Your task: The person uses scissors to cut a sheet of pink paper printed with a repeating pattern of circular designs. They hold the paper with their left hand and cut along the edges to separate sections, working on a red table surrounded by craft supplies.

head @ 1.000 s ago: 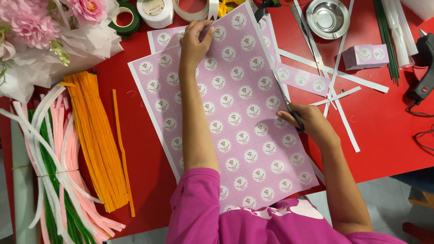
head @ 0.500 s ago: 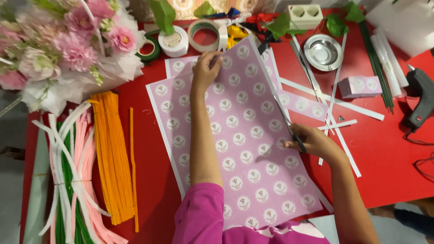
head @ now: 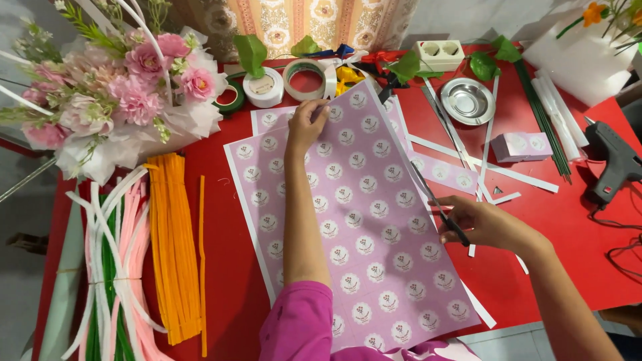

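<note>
A large pink paper sheet [head: 361, 220] printed with rows of round white flower stickers lies on the red table [head: 575, 234]. My left hand [head: 306, 127] presses flat on the sheet's far end. My right hand [head: 485, 224] grips a thin dark cutter [head: 438, 207] whose blade lies along the sheet's right edge. Cut white paper strips [head: 488, 167] lie just right of the sheet.
A pink flower bouquet [head: 114, 93] fills the far left. Orange, pink, white and green pipe cleaners [head: 170, 247] lie at left. Tape rolls [head: 306, 79], a metal dish [head: 468, 100], a small pink box [head: 521, 146], green stems [head: 542, 120] and a black glue gun [head: 615, 164] stand behind and right.
The view has tilted up, so more of the table's back shows. My right hand with the cutter has slid a little nearer along the sheet's right edge. The left hand stays pressed.
</note>
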